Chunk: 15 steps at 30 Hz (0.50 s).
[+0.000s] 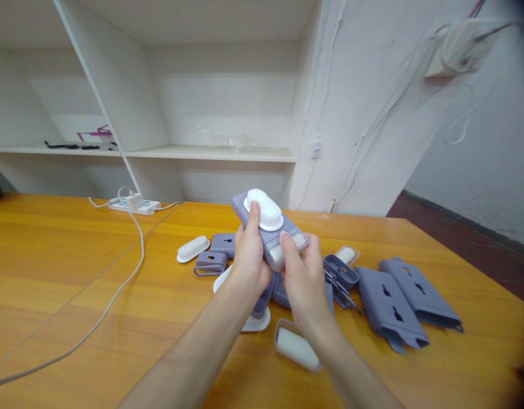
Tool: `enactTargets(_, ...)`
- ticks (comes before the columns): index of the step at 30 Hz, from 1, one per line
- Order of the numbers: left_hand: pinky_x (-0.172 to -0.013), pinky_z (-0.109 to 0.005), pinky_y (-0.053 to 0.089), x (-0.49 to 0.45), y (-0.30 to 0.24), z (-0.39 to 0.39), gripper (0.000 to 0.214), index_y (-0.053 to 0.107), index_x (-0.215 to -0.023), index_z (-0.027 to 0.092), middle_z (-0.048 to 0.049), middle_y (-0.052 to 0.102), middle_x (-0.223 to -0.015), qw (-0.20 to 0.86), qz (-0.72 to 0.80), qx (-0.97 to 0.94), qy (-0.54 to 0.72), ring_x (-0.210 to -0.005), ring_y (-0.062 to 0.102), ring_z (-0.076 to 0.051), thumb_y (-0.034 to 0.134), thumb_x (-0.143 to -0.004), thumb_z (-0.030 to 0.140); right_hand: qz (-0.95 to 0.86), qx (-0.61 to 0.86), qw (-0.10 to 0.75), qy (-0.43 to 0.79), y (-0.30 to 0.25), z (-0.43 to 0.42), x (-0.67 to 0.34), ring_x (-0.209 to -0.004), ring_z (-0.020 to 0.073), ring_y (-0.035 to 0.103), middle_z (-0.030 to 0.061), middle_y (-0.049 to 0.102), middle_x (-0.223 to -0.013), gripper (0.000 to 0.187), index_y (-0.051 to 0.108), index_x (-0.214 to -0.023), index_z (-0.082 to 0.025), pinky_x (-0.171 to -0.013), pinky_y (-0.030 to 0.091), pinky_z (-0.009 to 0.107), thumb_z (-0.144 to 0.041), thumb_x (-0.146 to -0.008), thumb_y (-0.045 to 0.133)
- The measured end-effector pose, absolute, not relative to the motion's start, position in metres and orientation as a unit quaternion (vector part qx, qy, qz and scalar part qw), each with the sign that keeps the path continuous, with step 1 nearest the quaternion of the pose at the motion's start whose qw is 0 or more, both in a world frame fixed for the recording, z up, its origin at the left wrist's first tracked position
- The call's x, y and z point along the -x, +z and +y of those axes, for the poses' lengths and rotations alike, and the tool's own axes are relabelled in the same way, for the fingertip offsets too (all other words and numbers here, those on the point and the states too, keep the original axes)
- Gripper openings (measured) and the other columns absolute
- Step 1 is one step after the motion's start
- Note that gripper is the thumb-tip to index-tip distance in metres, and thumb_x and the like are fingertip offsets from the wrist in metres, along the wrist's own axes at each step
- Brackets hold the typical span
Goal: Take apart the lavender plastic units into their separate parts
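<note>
Both my hands hold a grey-purple plastic case (241,205) raised above the table. A white oval piece (268,213), bristly like a brush head, lies on its upper face. My left hand (250,250) wraps the case's left side, thumb pressed on the white oval piece. My right hand (303,272) is closed round the near end, its thumb on a translucent cap (275,258) with something pale inside. Under and behind my hands lie more grey-purple parts (264,298), partly hidden. Another white bristly oval (192,249) rests to the left.
Two flat grey-purple shells (390,307) with slots lie at the right. A translucent cap with a white block (296,347) is near the front, and an open grey-purple frame (341,272) lies right of my hands. A power strip (136,205) and its cable (132,278) occupy the left.
</note>
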<state>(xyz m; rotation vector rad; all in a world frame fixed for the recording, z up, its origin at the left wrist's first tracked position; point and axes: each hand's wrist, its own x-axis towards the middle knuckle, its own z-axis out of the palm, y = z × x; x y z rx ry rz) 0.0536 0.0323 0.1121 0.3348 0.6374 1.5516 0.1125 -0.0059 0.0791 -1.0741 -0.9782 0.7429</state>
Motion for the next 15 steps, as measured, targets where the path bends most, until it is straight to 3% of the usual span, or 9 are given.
enactTargets(3, -0.072, -0.022, 0.057, -0.039, 0.119, 0.044, 0.035, 0.065, -0.105, 0.017, -0.0057, 0.073, -0.092, 0.627, 0.273, -0.151, 0.714, -0.076, 0.07, -0.015, 0.066, -0.082, 0.043, -0.444, 0.513, 0.668, 0.305, 0.086, -0.017, -0.114, -0.075, 0.019, 0.06, 0.0009, 0.064, -0.083, 0.027, 0.052, -0.09, -0.022, -0.066, 0.047, 0.03, -0.047, -0.083, 0.059)
enactTargets(7, -0.075, -0.023, 0.057, 0.001, 0.135, 0.06, 0.028, 0.065, -0.101, 0.022, 0.0005, 0.074, -0.085, 0.554, 0.268, -0.12, 0.779, -0.07, 0.07, -0.012, 0.056, -0.088, 0.045, -0.486, 0.465, 0.639, 0.372, 0.095, -0.037, -0.119, -0.065, 0.0168, 0.06, -0.0019, 0.063, -0.077, 0.027, 0.05, -0.099, -0.024, -0.056, 0.047, 0.027, -0.046, -0.085, 0.058)
enactTargets(11, -0.074, -0.028, 0.058, 0.018, 0.14, 0.061, 0.024, 0.065, -0.099, 0.02, 0.0, 0.073, -0.078, 0.619, 0.298, -0.132, 0.714, -0.064, 0.069, -0.013, 0.059, -0.087, 0.041, -0.467, 0.459, 0.644, 0.395, 0.094, -0.038, -0.135, -0.065, 0.0188, 0.064, -0.0011, 0.063, -0.085, 0.043, 0.04, -0.106, -0.027, -0.05, 0.05, 0.029, -0.046, -0.079, 0.067)
enactTargets(15, -0.072, -0.031, 0.059, 0.005, 0.127, 0.058, 0.03, 0.064, -0.099, 0.02, -0.0019, 0.072, -0.078, 0.698, 0.329, -0.133, 0.622, -0.063, 0.069, -0.015, 0.064, -0.082, 0.044, -0.496, 0.517, 0.626, 0.308, 0.076, -0.04, -0.172, -0.081, 0.0229, 0.066, 0.003, 0.065, -0.09, 0.04, 0.044, -0.091, -0.026, -0.068, 0.054, 0.036, -0.044, -0.072, 0.075)
